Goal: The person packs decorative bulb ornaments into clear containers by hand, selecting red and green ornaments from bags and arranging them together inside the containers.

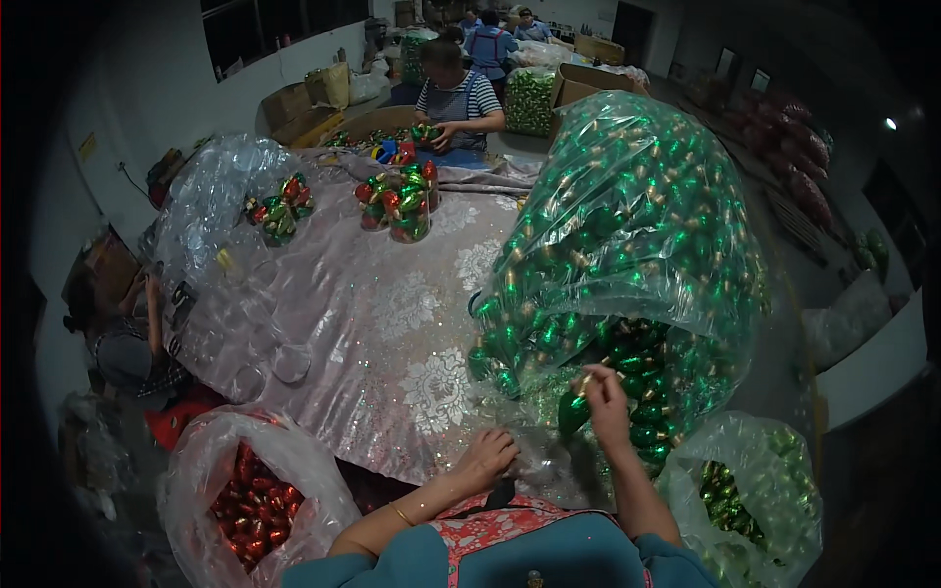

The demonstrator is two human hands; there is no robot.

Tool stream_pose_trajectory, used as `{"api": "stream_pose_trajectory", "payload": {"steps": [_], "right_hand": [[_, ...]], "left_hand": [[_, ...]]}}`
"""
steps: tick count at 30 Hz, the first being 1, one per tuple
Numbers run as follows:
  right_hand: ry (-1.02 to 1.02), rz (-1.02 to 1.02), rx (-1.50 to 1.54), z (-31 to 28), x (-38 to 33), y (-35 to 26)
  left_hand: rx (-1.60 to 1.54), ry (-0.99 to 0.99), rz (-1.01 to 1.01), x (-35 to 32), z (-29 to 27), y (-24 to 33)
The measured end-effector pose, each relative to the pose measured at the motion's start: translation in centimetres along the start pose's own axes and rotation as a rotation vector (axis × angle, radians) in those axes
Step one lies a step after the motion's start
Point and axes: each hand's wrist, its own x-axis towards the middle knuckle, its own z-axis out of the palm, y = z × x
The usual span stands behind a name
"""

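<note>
My right hand (608, 400) pinches a shiny green Christmas ornament (573, 413) by its gold top, at the mouth of a large clear bag (627, 225) full of green ornaments. Loose green ornaments (642, 377) lie in that opening. My left hand (485, 459) rests on the cloth near the table's front edge, its fingers curled beside some clear plastic (541, 453). Whether they grip that plastic is hard to see. Farther back stand clear containers (410, 227) packed with red, green and gold ornaments, and a similar cluster of ornaments (280, 211) sits to their left.
An open bag of red ornaments (253, 510) stands at front left, and a bag of green ornaments (733, 505) at front right. Clear plastic containers (230, 186) crowd the table's left. Across the table a person (459, 103) handles ornaments; another person (127, 343) is at left.
</note>
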Motion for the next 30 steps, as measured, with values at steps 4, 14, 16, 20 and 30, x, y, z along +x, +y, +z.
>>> {"api": "stream_pose_trajectory", "payload": {"steps": [4, 14, 16, 20, 30], "right_hand": [[-0.199, -0.42, -0.457, 3.6, -3.9, 1.6], [0.529, -0.026, -0.73, -11.8, -9.7, 1.3], [0.814, 0.098, -0.867, -21.6, -14.5, 6.3], [0.743, 0.573, -1.14, -31.8, -24.6, 15.9], [0.544, 0.505, -0.992, -30.9, -17.3, 20.2]], "left_hand": [[-0.031, -0.022, 0.012, 0.1, 0.2, 0.1], [-0.095, -0.002, 0.09, -0.1, 0.5, 0.9], [-0.05, 0.048, 0.069, 0.4, 0.6, 0.7], [-0.021, 0.028, -0.031, 1.4, -0.3, 1.1], [0.056, 0.032, -0.179, 0.2, -0.8, 2.5]]}}
